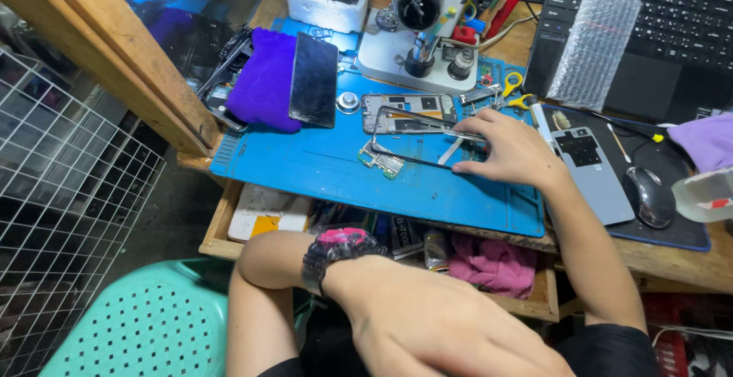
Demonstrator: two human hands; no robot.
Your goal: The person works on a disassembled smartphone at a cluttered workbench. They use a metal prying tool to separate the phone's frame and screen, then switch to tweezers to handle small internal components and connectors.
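On the far left is a white wire rack [69,186], and below it a green plastic chair [145,323] with small holes. The left hand [435,323] is low down, close to the person's lap. It lies flat with loose fingers and holds nothing. A black and pink watch [336,249] sits on that wrist.

A blue mat [321,171] covers part of the wooden worktop [672,262]. On the mat's left side a purple cloth [263,79] lies beside a dark phone screen [314,79]. Next comes a small round metal part [348,103]. In the middle lies an open phone body [405,112] with its insides showing. A thin black phone frame [416,136] lies partly over it, and a small green circuit board [380,161] lies just under the frame's lower left corner.

The right hand [511,152] rests on the mat with its fingers pinching the right end of the frame. Yellow scissors [515,90] are just behind this hand. A microscope [420,10] stands at the back of the mat.

To the right, a grey phone back cover [595,174] lies on a dark pad [664,236] beside a black mouse [649,196]. A laptop [649,10] sits behind them with bubble wrap [595,45] on it.
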